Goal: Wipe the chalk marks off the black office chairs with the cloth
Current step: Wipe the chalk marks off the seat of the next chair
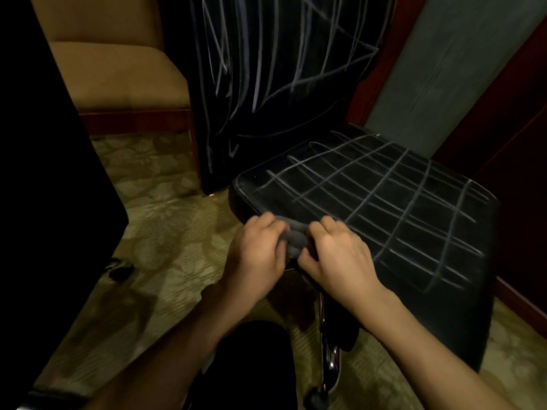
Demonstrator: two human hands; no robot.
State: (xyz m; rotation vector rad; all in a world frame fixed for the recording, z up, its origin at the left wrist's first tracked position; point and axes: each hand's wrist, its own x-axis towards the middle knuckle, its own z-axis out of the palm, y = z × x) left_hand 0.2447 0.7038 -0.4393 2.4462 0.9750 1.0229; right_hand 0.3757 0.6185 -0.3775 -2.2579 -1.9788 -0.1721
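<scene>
Spreading under both hands, patterned green carpet [165,232] fills the floor, with a dark blurred caster [120,269] lying well left of the hands. Beyond the hands stands the black office chair backrest [284,69], upright, scrawled with long pale chalk lines [260,54] running mostly top to bottom plus a few crossing diagonals. Right of and just beyond the hands sits the black seat [384,220], its top covered by a chalk grid [393,199] of crossing lines; grid reaches to just beside the right hand's knuckles. Below the hands, chrome chair base [330,359] shows under the seat's near corner. Far left beyond the hands, tan upholstered chair [118,69] with red-brown wood rail. Large black shape [44,143] left of the hands, too dark to identify. Grey-green panel [461,54] and dark red wood trim beyond and right of the seat.

Left hand [254,253] and right hand [337,253] are side by side at the seat's near-left corner, backs up, fingers curled inward, both gripping the cloth [296,238]. Cloth is small, dark grey, bunched between the two hands, over the seat's edge; whether it touches the seat can't be told. Forearms bare, coming in from the bottom. Frame slightly blurred.
</scene>
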